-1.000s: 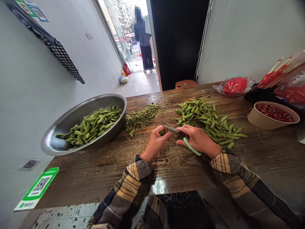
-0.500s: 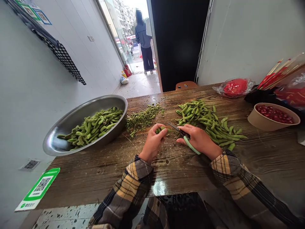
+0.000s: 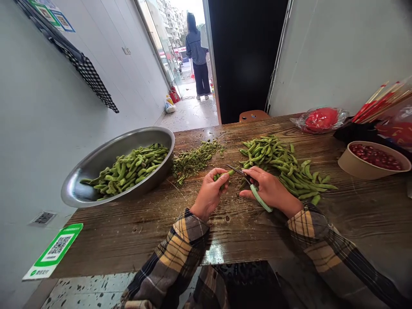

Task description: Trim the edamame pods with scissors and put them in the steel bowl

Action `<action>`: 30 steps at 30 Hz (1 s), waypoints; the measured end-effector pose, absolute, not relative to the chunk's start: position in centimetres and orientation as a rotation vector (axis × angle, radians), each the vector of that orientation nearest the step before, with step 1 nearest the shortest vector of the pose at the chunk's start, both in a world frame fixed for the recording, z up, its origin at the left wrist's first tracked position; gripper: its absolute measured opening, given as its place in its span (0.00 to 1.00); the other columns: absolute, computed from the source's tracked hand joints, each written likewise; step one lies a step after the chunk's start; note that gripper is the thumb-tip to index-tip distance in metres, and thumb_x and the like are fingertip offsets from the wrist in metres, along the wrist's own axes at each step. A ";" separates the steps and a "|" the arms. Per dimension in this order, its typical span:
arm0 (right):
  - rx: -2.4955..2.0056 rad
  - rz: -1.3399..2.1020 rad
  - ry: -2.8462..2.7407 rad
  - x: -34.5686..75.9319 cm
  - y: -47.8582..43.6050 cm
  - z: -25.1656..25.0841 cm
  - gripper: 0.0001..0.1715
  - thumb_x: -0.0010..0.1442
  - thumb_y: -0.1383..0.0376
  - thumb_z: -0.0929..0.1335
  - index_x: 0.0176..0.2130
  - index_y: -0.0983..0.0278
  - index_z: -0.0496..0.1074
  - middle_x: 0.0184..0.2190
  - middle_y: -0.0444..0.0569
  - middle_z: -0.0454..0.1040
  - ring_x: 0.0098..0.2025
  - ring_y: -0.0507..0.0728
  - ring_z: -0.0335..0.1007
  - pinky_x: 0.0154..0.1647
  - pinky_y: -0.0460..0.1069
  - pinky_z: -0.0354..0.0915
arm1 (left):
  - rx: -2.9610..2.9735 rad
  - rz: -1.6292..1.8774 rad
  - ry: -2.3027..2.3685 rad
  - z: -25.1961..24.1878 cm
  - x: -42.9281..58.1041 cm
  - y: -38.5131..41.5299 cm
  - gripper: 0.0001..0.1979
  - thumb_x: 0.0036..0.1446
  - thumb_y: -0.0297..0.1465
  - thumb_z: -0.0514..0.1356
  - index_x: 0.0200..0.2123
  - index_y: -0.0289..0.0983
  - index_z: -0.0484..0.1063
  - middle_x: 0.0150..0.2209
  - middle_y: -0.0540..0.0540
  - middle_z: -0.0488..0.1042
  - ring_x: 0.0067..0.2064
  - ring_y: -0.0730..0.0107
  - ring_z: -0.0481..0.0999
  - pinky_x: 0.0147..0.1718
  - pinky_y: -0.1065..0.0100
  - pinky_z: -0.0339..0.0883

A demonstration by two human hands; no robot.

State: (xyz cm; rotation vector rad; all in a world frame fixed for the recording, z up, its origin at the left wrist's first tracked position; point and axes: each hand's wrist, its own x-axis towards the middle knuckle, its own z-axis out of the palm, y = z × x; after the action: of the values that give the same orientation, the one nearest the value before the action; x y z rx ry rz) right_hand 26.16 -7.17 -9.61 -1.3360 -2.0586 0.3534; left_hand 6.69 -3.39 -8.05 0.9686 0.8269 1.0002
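Green bean pods are pinched in my left hand (image 3: 210,192), with one pod tip pointing right from the fingers. My right hand (image 3: 268,191) grips green-handled scissors (image 3: 260,198); their dark blades reach left to that tip. Beyond my right hand spreads a pile of green pods (image 3: 273,156) on the wooden table (image 3: 144,240). A heap of small trimmed bits (image 3: 196,159) lies beyond my left hand. To the left, a large steel bowl (image 3: 92,161) holds many pods.
On the right are a paper bowl of red beans (image 3: 367,165), a red item in clear plastic (image 3: 322,119) and red-tipped sticks (image 3: 373,103). A green code card (image 3: 58,249) sits at the left edge. A person (image 3: 198,56) stands in the doorway.
The view has shifted slightly, moving the scene a little to the right. My left fingers have turned a bit around the pods, and the scissors' handles have tilted slightly.
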 end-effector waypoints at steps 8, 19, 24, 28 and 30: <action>-1.332 0.334 -2.068 26.5 -7.2 -9.5 0.26 0.57 0.51 0.70 0.50 0.62 0.70 0.38 0.51 0.73 0.38 0.60 0.73 0.41 0.53 0.69 | 0.970 0.989 0.797 -8.1 6.5 -3.2 0.17 0.44 0.36 0.69 0.32 0.35 0.67 0.23 0.54 0.65 0.22 0.82 0.62 0.19 0.77 0.52; -1.355 0.206 -1.736 27.6 -6.6 -8.7 0.22 0.58 0.54 0.69 0.48 0.64 0.73 0.36 0.52 0.76 0.38 0.60 0.73 0.41 0.54 0.68 | 0.818 1.055 0.783 -7.8 6.2 -2.5 0.12 0.46 0.31 0.65 0.31 0.36 0.64 0.31 0.50 0.72 0.29 0.74 0.73 0.28 0.70 0.68; -1.353 0.195 -1.585 28.1 -6.2 -8.3 0.21 0.59 0.54 0.68 0.47 0.64 0.73 0.31 0.49 0.75 0.34 0.58 0.72 0.38 0.53 0.67 | 0.962 0.946 0.827 -8.0 6.7 -1.9 0.10 0.46 0.30 0.63 0.31 0.36 0.66 0.23 0.54 0.67 0.22 0.79 0.66 0.22 0.74 0.62; -1.327 0.176 -1.627 28.0 -6.0 -8.6 0.22 0.59 0.53 0.68 0.46 0.65 0.73 0.31 0.50 0.75 0.34 0.58 0.72 0.38 0.52 0.66 | 1.495 0.896 1.021 -8.5 8.6 -1.1 0.07 0.48 0.32 0.63 0.30 0.35 0.72 0.21 0.53 0.66 0.22 0.78 0.62 0.22 0.74 0.55; -1.326 0.169 -1.638 27.9 -5.9 -8.8 0.21 0.59 0.54 0.68 0.46 0.66 0.73 0.32 0.50 0.76 0.34 0.58 0.72 0.38 0.52 0.66 | 1.825 0.848 1.100 -8.9 9.8 -0.6 0.04 0.48 0.30 0.63 0.29 0.35 0.75 0.25 0.49 0.73 0.27 0.74 0.68 0.28 0.72 0.59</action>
State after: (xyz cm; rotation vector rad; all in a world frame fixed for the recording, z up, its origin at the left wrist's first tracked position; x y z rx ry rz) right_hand 27.90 -5.92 -8.76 -1.3263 -1.6376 0.1688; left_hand 9.82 -0.63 -8.93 1.8249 1.0999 0.8484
